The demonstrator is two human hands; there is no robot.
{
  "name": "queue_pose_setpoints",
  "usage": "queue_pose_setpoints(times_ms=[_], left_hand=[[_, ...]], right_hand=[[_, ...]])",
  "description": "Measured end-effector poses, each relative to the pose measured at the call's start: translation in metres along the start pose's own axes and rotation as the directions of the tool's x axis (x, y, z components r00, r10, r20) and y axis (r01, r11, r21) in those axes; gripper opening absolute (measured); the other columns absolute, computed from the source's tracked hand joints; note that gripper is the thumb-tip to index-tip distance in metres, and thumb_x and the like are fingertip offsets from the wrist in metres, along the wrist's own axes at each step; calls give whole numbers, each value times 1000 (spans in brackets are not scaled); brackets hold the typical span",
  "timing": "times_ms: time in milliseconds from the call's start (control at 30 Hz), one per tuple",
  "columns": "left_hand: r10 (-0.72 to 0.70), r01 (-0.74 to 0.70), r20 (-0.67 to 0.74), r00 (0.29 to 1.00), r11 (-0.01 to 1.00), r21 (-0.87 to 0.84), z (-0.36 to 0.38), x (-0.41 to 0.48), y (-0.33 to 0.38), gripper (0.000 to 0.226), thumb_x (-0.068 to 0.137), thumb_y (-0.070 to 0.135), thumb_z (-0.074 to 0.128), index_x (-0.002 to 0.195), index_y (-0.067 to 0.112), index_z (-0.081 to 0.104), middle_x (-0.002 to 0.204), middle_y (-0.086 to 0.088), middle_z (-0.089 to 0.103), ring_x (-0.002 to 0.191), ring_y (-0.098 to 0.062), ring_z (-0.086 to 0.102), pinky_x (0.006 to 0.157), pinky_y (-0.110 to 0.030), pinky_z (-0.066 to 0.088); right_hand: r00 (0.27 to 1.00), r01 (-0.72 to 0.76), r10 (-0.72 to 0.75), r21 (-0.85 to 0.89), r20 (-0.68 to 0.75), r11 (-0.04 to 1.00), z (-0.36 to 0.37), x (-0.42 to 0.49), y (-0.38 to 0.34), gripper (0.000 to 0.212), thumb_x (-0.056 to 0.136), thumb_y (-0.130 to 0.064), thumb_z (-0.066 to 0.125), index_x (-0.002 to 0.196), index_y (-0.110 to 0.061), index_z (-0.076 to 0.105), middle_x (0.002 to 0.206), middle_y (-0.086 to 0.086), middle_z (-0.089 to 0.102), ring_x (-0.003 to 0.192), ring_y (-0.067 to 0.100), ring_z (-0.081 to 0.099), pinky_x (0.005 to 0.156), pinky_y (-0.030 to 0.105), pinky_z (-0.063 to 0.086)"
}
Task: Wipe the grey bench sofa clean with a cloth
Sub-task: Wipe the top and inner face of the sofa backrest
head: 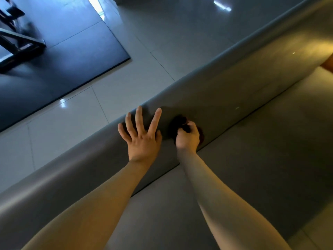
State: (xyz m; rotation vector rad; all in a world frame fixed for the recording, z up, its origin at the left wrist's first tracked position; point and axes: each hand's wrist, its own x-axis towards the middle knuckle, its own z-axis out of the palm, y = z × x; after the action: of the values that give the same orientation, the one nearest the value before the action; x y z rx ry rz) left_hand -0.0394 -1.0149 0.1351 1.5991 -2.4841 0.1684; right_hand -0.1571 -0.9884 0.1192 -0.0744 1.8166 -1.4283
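- Two bare forearms enter from the bottom edge and reach forward over the grey bench sofa (252, 168).
- The nearest part of the sofa is a flat, smooth grey seat panel that fills the lower right of the view.
- A straight seam (241, 121) runs diagonally from lower left to upper right. It divides the seat panel from a raised, rounded grey band (261, 83) beyond it.
- Both hands rest on this rounded band, just past the seam.
- The left hand (142, 136) lies palm down on the band. Its fingers (139, 118) are straight and spread wide, with the tips near the far edge of the band. It holds nothing.
- The right hand (188, 138) sits just beside the left hand, apart from it. Its fingers are curled tight around a dark cloth (177, 123).
- The cloth is bunched. Most of it sticks out ahead of the right knuckles and to their left, and a small part shows at the right side of the hand. It is pressed against the band, between the two hands and nearer the right one.
- Warm yellow light falls on the forearms and on the far right end of the sofa.
- Beyond the band lies a glossy floor (126, 83) of pale tiles with bright reflections.
- A dark mat (72, 65) covers the floor at upper left.
- A blurred metal frame (21, 42) stands on the mat at the far left corner.
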Motion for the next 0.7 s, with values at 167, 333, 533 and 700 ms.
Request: queue_pose_setpoints(times_ms=[167, 333, 533, 700], left_hand=[[3, -3, 80, 997, 1000, 4, -5, 0, 0, 82, 95, 45, 57, 158, 47, 3, 165, -10, -5, 150, -41, -10, 110, -58, -26], [-16, 15, 74, 997, 1000, 16, -4, 2, 1, 79, 98, 45, 55, 158, 48, 3, 166, -10, -6, 151, -41, -9, 111, -57, -25], [-14, 13, 48, 999, 1000, 13, 1, 3, 0, 83, 95, 46, 59, 158, 48, 4, 166, -11, -2, 150, -40, -7, 112, -56, -27], [9, -13, 122, 992, 999, 32, -4, 3, -4, 93, 95, 46, 61, 155, 50, -10, 164, -8, -11, 147, -34, -22, 108, -53, -34]], right_hand=[[973, 117, -96, -91, 212, 989, -10, -24, 8, 16, 92, -8, 62, 101, -18, 71, 96, -1, 71, 88, 13, 67, 74, 18, 53], [991, -67, 77, 99, -107, 993, -20, 37, -14, 25, 99, -7, 57, 106, -30, 61, 124, 3, 61, 112, 23, 60, 101, 42, 52], [999, -31, 29, -42, -42, 999, 1, 15, 1, 21, 95, -5, 56, 102, -23, 63, 112, 6, 66, 106, 25, 63, 94, 36, 51], [981, 115, -102, -70, 164, 991, -1, -24, 12, 20, 90, -11, 64, 104, -24, 60, 97, -4, 68, 86, 10, 65, 67, 9, 47]])
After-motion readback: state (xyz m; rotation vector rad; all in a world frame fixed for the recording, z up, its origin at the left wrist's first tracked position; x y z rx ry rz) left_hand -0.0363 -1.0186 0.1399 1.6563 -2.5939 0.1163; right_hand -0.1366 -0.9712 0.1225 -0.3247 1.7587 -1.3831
